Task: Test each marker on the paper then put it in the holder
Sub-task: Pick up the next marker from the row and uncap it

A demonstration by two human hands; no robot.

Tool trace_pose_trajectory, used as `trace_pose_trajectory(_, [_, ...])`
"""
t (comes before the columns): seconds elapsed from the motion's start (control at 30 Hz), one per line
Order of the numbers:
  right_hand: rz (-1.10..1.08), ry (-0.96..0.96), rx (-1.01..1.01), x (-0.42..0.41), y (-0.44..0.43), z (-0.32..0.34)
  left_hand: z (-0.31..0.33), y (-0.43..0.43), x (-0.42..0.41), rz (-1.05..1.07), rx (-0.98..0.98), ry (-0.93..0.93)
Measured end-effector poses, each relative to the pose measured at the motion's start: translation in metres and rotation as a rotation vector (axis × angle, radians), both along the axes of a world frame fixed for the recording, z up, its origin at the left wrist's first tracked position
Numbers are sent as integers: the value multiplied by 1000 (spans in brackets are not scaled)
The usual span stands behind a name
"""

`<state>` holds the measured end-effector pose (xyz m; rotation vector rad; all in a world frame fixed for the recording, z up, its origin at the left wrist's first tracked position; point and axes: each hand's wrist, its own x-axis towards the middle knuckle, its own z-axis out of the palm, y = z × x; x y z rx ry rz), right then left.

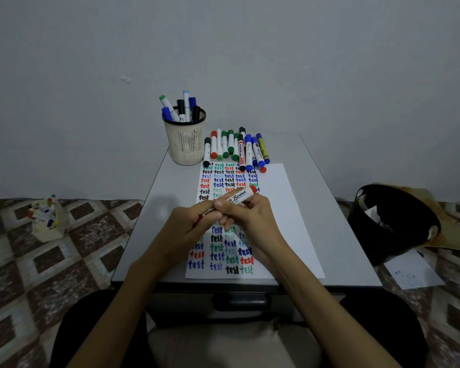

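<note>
As left hand [187, 225] and right hand [251, 217] fingers pinch the cylindrical marker [240, 195], flat paper [286, 208] lies below.

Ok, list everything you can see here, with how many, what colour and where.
red marker: one, white barrel with red end, held over the paper
holder: one, cream mesh with black rim, table's far left
markers in holder: about six, blue, black, green caps
loose markers: about a dozen, mixed colours, along paper's far edge
paper: one, white, coloured "test" words, on table
table: one, grey
bin: one, black, floor at right
box of markers: one, cream, floor at left
left hand: grips marker's near end
right hand: grips marker's barrel
</note>
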<state>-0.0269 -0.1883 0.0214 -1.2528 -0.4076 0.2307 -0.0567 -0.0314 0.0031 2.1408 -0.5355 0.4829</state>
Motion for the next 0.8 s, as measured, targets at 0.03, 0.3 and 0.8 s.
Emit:
trace_pose_trajectory(0.03, [-1, -9, 3, 0, -1, 1, 1, 1, 0, -2, -10, 1])
trace_pose_trajectory(0.3, [-27, -194, -89, 0, -13, 17, 4, 4, -2, 12, -69, -21])
trace_pose_trajectory(0.8, [-191, 34, -121, -31, -66, -7, -14, 7, 7, 39, 310, 29])
